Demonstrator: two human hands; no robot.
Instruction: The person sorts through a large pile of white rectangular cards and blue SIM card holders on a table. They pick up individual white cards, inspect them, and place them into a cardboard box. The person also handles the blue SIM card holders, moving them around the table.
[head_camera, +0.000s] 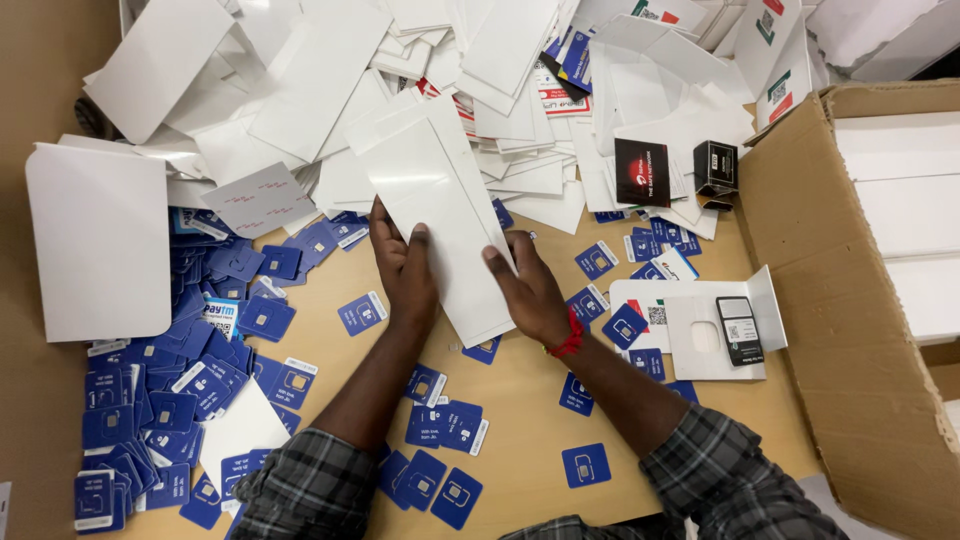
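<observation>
Blue cards (445, 425) lie nearest on the table (520, 400). Above them, the left hand (405, 265) and right hand (530, 290) pinch a white paper sleeve (440, 215) by its edges; it looks light, thin, easily creased.

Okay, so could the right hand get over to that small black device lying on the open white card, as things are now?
Probably yes. The black device lies uncovered on the open white card, just beside the right hand, with only flat blue cards between. But both that hand and the left hand hold a white envelope, so it isn't free.
</observation>
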